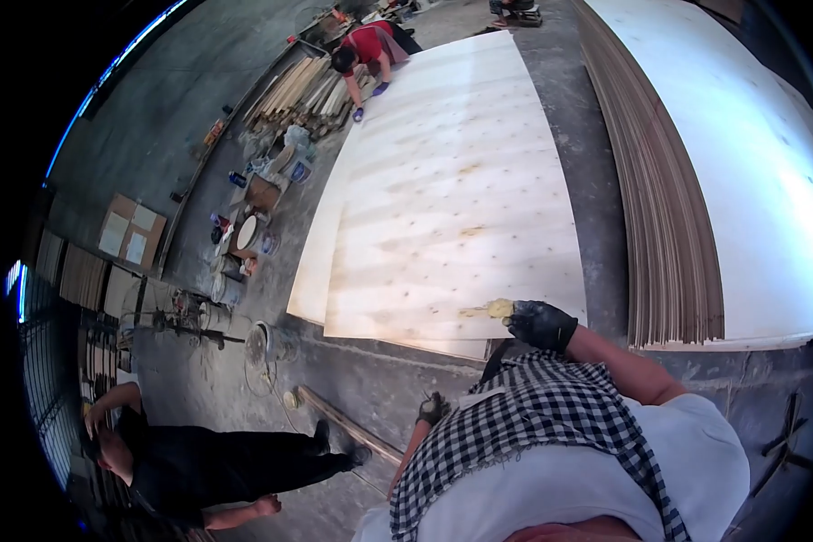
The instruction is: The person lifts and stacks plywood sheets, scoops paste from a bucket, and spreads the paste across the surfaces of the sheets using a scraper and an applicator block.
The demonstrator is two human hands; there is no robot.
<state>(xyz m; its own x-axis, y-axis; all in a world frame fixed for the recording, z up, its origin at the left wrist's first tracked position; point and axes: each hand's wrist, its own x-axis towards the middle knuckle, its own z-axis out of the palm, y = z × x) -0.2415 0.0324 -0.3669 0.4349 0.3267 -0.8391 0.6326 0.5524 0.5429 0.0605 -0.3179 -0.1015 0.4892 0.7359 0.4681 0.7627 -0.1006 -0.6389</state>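
Observation:
My right hand (542, 325), in a black glove, is closed at the near edge of a large pale plywood sheet (452, 217). From its fingers sticks out a yellowish putty-smeared scraper (500, 309), low over the sheet or touching it; its handle is hidden in the glove. A yellow-brown smear lies on the wood beside it. My left hand (434, 409), in a dark glove, hangs beside my checkered apron (533, 397), away from the sheet. Its fingers look curled, and what they hold, if anything, is too small to make out. Another sheet's edge shows underneath.
A tall stack of sheets (659, 181) stands to the right. A co-worker in red (370, 50) leans over the far end, gloved hands at the sheet's edge. Another person in dark clothes (235, 461) stands at left. Buckets (258, 343), a plank (348, 423) and wood strips (294, 95) lie about.

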